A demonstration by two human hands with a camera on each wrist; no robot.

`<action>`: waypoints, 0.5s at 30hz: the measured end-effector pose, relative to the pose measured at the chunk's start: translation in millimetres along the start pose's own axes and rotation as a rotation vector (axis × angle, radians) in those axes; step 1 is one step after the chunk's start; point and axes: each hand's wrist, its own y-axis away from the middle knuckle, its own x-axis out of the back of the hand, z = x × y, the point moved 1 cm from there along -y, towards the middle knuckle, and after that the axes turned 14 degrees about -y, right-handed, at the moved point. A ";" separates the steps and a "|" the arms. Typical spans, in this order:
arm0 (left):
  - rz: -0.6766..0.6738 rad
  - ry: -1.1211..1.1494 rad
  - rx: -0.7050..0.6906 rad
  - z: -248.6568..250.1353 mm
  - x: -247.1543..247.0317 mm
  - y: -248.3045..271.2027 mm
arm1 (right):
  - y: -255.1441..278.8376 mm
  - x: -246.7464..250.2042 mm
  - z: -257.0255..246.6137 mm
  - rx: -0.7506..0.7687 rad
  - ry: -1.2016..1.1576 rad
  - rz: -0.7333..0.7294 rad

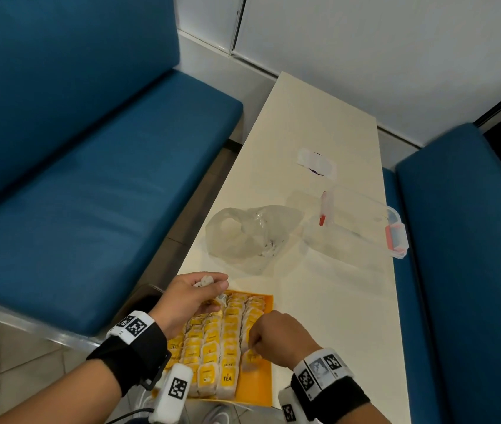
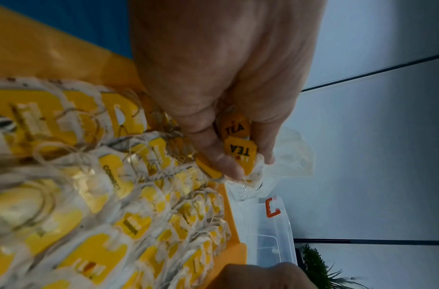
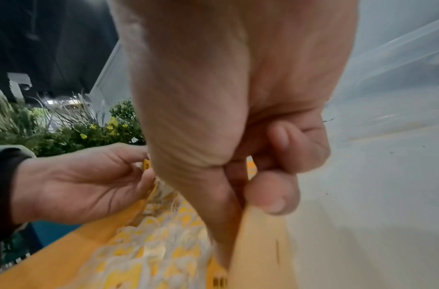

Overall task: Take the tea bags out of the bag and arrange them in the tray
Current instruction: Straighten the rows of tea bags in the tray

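Note:
A yellow tray (image 1: 258, 390) lies at the table's near edge. Rows of tea bags (image 1: 212, 341) with yellow tags fill most of it. My left hand (image 1: 212, 289) hovers over the tray's far left corner. It grips a small bunch of tea bags (image 2: 239, 150) whose tags read TEA. My right hand (image 1: 253, 345) is curled over the right-hand row and pinches a single tea bag (image 1: 252, 358) at the row's near end. The clear plastic bag (image 1: 249, 237) lies crumpled beyond the tray; what it holds is hard to make out.
A clear plastic box (image 1: 362, 221) with red clasps stands right of the bag, near the table's right edge. A small white packet (image 1: 316, 162) lies farther back. Blue benches (image 1: 90, 179) run along both sides of the narrow white table (image 1: 319, 295).

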 end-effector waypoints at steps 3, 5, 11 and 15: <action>0.003 -0.003 0.006 0.8 0.1 0.2 | -10.5 -9.6 6.8 -0.035 0.021 0.108; 0.001 -0.005 0.010 0.8 0.6 0.4 | -13.6 -12.5 10.5 -0.059 0.020 0.166; 0.000 -0.003 0.032 4.2 1.2 2.9 | -15.9 -22.2 14.6 -0.057 0.036 0.244; -0.005 0.023 0.056 6.6 2.3 4.8 | -12.7 -21.5 11.6 -0.048 0.043 0.262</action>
